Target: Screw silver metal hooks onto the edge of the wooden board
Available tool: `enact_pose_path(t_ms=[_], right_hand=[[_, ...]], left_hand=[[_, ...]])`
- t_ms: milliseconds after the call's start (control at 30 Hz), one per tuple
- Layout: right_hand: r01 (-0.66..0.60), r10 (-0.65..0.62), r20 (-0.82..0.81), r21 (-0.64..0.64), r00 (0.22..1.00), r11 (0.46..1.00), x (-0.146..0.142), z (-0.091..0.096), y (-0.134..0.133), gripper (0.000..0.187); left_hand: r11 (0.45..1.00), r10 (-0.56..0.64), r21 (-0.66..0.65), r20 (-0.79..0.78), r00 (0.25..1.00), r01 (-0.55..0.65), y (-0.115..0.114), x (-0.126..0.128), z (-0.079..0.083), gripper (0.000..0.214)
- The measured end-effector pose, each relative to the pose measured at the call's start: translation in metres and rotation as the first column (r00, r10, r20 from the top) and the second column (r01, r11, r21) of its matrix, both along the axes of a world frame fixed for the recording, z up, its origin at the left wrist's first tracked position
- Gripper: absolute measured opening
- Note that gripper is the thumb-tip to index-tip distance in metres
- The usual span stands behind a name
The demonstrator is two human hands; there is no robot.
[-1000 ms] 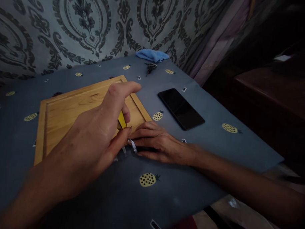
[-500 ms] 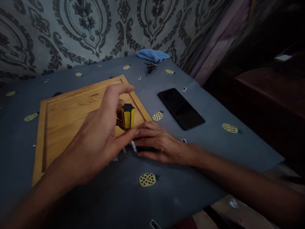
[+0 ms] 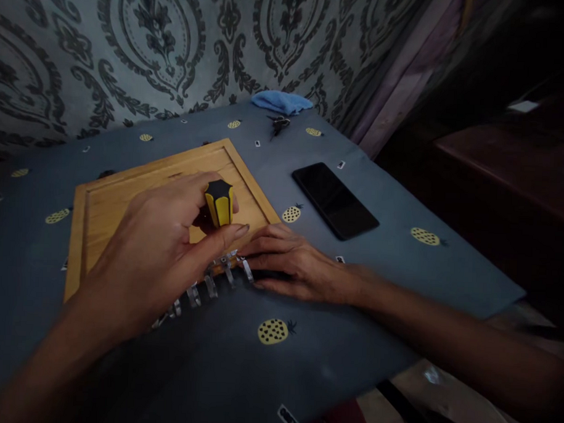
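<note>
A yellow-and-black screwdriver (image 3: 220, 206) stands nearly upright in my left hand (image 3: 163, 226), its handle between thumb and fingers; the tip is hidden behind the hand. Beneath it lies a framed wooden board (image 3: 246, 173). A row of metal hooks (image 3: 210, 284) runs along the board's near edge, partly covered by my left hand and wrist. My right hand (image 3: 298, 264) is closed at the board's near right corner, fingers on top and thumb below, at the end of the hook row. A dark part shows under its fingers.
A black phone (image 3: 335, 201) lies on the tablecloth (image 3: 351, 337) right of the board. Farther back are a small dark item (image 3: 279, 124), possibly keys, and a blue cloth (image 3: 282, 102). The patterned wall covering (image 3: 177, 47) rises behind the table.
My left hand has shifted left with the screwdriver, and its raised index finger has curled in. More of the metal hooks shows now. My right hand stays in place.
</note>
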State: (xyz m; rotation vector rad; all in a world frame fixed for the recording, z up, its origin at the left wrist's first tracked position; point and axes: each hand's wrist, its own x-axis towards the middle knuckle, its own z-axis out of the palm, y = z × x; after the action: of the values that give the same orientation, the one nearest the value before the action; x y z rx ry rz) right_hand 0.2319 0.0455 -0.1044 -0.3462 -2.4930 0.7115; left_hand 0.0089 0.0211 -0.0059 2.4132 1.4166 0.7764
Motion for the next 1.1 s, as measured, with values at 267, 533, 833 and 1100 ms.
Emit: enact_pose_path(t_ms=[267,533,833,1100], right_hand=[[0.002,-0.002,0.005,-0.001,1.000,1.000,0.0006,-0.0017,0.0004,0.029],[0.018,-0.016,-0.027,0.052,1.000,0.998,-0.0003,-0.0036,0.0008,0.025],[0.019,-0.018,-0.025,0.052,1.000,0.998,0.0002,-0.0027,0.0003,0.025],[0.024,-0.024,-0.024,0.004,0.999,1.000,0.0000,-0.0033,0.0017,0.024]], left_hand=[[0.996,-0.058,-0.068,0.039,0.998,0.061,-0.0005,0.0064,-0.0077,0.007],[0.989,-0.099,-0.109,0.004,0.995,0.099,-0.0045,0.0086,-0.0051,0.007],[0.982,-0.128,-0.142,-0.005,0.992,0.126,-0.0052,0.0081,-0.0012,0.005],[0.975,-0.122,-0.185,0.017,0.992,0.123,-0.0035,0.0076,-0.0022,0.006]])
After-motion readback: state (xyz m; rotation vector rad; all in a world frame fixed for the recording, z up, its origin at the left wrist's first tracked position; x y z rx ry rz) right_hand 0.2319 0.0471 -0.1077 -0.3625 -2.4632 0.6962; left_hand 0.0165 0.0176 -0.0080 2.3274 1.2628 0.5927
